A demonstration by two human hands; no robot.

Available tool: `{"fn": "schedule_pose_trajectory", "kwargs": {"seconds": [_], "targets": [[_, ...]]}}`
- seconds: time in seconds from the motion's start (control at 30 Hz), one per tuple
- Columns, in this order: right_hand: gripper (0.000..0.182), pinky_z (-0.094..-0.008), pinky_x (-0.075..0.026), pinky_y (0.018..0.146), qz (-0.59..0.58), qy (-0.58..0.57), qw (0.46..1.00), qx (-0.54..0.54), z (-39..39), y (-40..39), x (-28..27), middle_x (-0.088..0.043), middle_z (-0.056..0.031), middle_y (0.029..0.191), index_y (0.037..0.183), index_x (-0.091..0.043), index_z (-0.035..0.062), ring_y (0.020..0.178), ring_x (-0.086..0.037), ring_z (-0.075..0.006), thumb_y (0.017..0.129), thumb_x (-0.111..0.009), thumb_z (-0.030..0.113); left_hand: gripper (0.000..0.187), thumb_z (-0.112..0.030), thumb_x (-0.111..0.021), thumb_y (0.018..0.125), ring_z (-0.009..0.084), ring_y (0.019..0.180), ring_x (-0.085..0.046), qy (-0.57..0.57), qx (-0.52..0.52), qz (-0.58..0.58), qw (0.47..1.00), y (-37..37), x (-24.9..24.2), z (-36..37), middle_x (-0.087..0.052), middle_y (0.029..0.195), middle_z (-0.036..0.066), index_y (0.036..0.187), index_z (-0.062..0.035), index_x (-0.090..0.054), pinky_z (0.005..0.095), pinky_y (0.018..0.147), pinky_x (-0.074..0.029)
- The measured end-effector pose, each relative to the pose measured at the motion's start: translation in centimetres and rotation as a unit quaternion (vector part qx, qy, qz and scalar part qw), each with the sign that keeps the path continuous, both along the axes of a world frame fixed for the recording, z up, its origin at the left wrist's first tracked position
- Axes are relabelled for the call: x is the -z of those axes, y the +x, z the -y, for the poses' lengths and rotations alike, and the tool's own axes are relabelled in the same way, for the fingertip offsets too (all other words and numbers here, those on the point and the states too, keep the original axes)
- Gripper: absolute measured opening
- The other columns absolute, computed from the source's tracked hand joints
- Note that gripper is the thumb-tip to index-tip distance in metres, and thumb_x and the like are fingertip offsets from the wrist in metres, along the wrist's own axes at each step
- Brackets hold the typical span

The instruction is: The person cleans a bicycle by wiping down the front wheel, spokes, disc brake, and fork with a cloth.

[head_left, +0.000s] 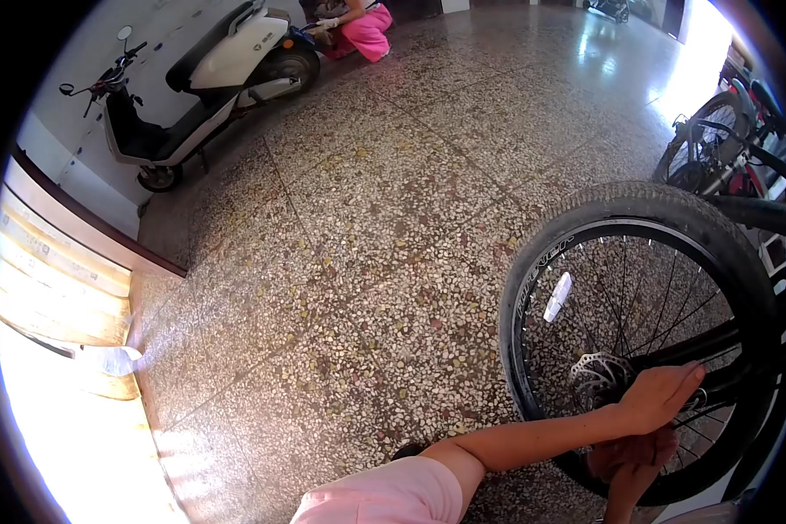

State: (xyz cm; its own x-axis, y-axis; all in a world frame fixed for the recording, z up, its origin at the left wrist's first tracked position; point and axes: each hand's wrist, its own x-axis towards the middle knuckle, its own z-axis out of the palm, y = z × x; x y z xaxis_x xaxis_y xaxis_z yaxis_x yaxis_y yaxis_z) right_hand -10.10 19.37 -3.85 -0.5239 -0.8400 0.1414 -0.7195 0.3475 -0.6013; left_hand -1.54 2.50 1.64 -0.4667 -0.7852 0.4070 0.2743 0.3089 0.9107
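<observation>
A bicycle wheel with a knobby black tire (533,249), thin spokes and a white reflector (557,297) fills the lower right. At its hub is a silver disc rotor (596,374). My left hand (659,400) reaches in from a pink sleeve (402,496), just right of the rotor by the black frame tube. Its fingers are bent, and what they grip is hidden. Directly below, my right hand (642,454) is partly covered by the left one. It lies in shade over the lower spokes with curled fingers, and anything in it is too unclear to name.
A white and black scooter (227,65) stands by the wall at the upper left. Next to it, a person in pink trousers (367,33) crouches. More bicycles (716,140) are at the right edge. Bright curtained fabric (57,262) hangs at the left above the speckled floor (367,262).
</observation>
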Motion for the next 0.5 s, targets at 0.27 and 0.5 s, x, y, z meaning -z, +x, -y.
{"fn": "schedule_pose_trajectory", "kwargs": {"seconds": [0.27,0.5], "targets": [[0.06,-0.0403,-0.021,0.114,0.02,-0.03,0.999,0.023,0.13,0.77,-0.23,-0.032,-0.0249,0.149,0.144,-0.022,-0.01,0.141,-0.03,-0.0335,0.098,-0.045,0.022,0.037,-0.031,-0.031,0.104,0.0402,0.068,-0.054,-0.01,-0.002,-0.002,1.0,-0.07,0.09,0.08,-0.049,0.069,0.017,0.093,-0.0016,-0.049,0.0466,0.061,-0.041],[0.063,-0.04,-0.018,0.115,0.027,-0.035,0.998,0.034,0.18,1.21,-0.33,-0.025,-0.0243,0.153,0.145,-0.019,-0.009,0.144,-0.023,-0.0327,0.099,-0.045,0.024,0.038,-0.033,-0.031,0.104,0.04,0.067,-0.053,-0.014,-0.01,-0.017,1.0,-0.25,0.31,-0.02,-0.048,0.068,0.018,0.092,-0.0017,-0.049,0.047,0.061,-0.04]]}}
